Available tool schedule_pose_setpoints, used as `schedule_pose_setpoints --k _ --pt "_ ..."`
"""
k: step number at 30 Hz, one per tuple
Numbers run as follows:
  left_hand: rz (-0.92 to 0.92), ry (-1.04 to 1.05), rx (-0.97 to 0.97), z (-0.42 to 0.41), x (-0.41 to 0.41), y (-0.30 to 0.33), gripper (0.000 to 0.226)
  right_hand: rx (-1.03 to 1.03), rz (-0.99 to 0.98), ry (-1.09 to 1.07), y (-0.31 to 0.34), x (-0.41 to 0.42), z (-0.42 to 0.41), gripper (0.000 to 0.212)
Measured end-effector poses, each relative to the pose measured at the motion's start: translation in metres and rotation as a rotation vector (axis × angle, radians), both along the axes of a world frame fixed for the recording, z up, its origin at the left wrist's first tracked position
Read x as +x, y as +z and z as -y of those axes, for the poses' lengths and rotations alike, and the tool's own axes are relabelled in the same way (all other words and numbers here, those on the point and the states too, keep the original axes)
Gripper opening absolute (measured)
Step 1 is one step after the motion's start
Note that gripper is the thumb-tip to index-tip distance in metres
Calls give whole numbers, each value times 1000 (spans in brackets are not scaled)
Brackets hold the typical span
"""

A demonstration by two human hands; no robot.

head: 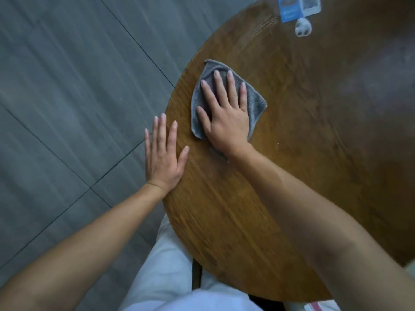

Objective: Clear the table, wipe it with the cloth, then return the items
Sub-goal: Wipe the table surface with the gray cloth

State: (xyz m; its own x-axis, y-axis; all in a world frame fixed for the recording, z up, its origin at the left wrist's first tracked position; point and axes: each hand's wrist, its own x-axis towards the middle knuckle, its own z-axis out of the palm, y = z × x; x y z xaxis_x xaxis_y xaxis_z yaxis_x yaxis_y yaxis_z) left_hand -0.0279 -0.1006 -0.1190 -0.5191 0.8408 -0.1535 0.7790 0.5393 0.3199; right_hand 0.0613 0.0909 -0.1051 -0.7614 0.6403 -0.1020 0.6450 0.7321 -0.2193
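White trousers fill the bottom; above them my right hand presses the grey cloth flat-fingered near the table edge. Left hand hovers open at the rim, holding nothing. Wiping further risks knocking the blue packet.

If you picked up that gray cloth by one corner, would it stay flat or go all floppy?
Probably floppy: the gray cloth already lies bunched and creased under the right hand. It looks thin and fuzzy, so likely light. Pushed, it should slide over the smooth wooden table, not roll.
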Motion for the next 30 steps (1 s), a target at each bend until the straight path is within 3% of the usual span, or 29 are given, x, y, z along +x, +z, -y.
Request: schedule_pose_setpoints --k 7,13,16,21,26,28,30 --pt "-14 -26 8 -16 -4 5 73 82 62 -156 4 10 -137 64" --pt "-45 -205 1 -102 -14 9 74 68 84 -140 6 13 -195 64" --pt "-103 -217 -71 -113 -15 3 75 103 80 -261 7 22 -211 67" --pt "-94 -200 -46 -112 -14 7 73 100 -20 -398 4 34 -141 62" --pt "-67 -119 -4 -93 -20 7 72 -10 -11 -184 8 69 -19 64" --pt "-79 -118 -19 -81 -21 5 73 -16 7 -169 3 77 -36 67" --pt "-106 -125 -35 -78 -19 6 73 15 37 -340 -1 79 -86 70"
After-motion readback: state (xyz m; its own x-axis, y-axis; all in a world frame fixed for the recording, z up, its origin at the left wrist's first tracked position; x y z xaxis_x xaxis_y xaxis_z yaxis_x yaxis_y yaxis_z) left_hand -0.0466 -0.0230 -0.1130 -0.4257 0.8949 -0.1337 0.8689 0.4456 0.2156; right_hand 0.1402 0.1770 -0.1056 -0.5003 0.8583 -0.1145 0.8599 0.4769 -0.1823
